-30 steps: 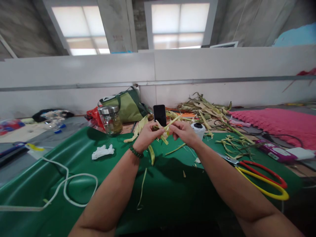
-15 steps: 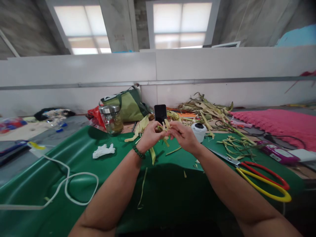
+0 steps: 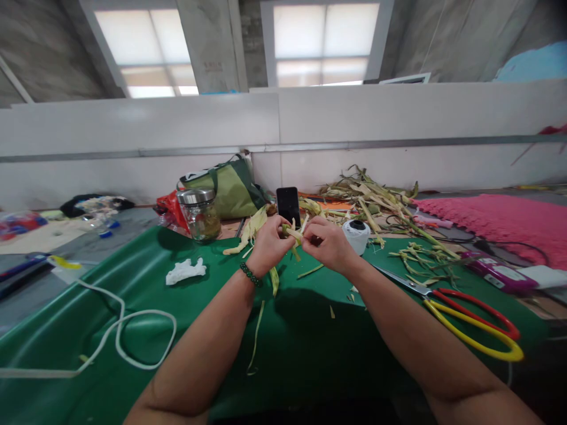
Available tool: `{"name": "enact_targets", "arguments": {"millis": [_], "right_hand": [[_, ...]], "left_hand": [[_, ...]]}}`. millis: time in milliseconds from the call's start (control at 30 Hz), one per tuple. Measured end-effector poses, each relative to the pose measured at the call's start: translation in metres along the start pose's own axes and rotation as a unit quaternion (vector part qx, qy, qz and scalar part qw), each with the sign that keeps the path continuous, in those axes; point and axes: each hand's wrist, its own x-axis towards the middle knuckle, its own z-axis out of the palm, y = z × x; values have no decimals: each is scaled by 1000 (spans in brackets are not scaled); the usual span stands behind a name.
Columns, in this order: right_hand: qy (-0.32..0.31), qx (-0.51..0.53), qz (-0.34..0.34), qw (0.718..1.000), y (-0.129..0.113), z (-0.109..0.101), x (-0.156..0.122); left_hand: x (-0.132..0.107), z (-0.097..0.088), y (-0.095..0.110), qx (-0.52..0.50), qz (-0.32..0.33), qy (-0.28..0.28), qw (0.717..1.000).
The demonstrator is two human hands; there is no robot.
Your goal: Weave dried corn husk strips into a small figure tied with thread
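Note:
Both my hands meet above the green mat (image 3: 146,283), pinching pale yellow-green husk strips (image 3: 294,234) between them. My left hand (image 3: 269,243), with a dark bead bracelet on its wrist, is closed round the bundle of strips; longer leaves hang from it toward the mat. My right hand (image 3: 326,242) is closed on the strips' other end with fingertips pressed together. A black phone (image 3: 287,205) stands upright just behind the hands, and a white spool of thread (image 3: 357,234) sits right of them.
A lidded glass jar (image 3: 199,214) and a green bag (image 3: 230,186) stand behind left. A heap of dried husks (image 3: 376,200) lies behind right. Scissors with red and yellow handles (image 3: 469,321) lie at right, a white cord (image 3: 119,330) and a crumpled tissue (image 3: 185,270) at left, pink cloth (image 3: 496,221) far right.
The long strip that stuck up to the right between my hands has been folded in. My hands have drawn closer together round the bundle.

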Motion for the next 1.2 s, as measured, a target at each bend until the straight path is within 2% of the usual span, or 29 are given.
{"name": "enact_targets", "arguments": {"millis": [233, 400, 567, 633, 733, 800, 900, 1067, 1200], "right_hand": [[-3, -34, -1, 999, -1, 1, -1], [8, -7, -5, 1000, -5, 3, -1], [47, 33, 74, 996, -7, 9, -4], [37, 43, 78, 995, -8, 9, -4], [-13, 33, 45, 998, -7, 6, -3], [-24, 31, 35, 999, -5, 3, -1], [4, 32, 40, 999, -2, -1, 0], [38, 38, 14, 998, -1, -3, -1], [49, 37, -15, 998, -3, -4, 0]], "left_hand": [[-4, -1, 8, 45, -11, 0, 999], [-8, 2, 13, 90, -1, 0, 996], [-15, 8, 14, 112, 16, -3, 994], [-17, 11, 14, 150, 20, -15, 988], [-20, 15, 14, 216, 48, -47, 974], [-22, 16, 14, 227, 65, -61, 970], [-23, 18, 13, 171, 66, -65, 981], [-18, 16, 9, -8, 40, -88, 995], [-13, 14, 3, 6, 51, -132, 990]]}}
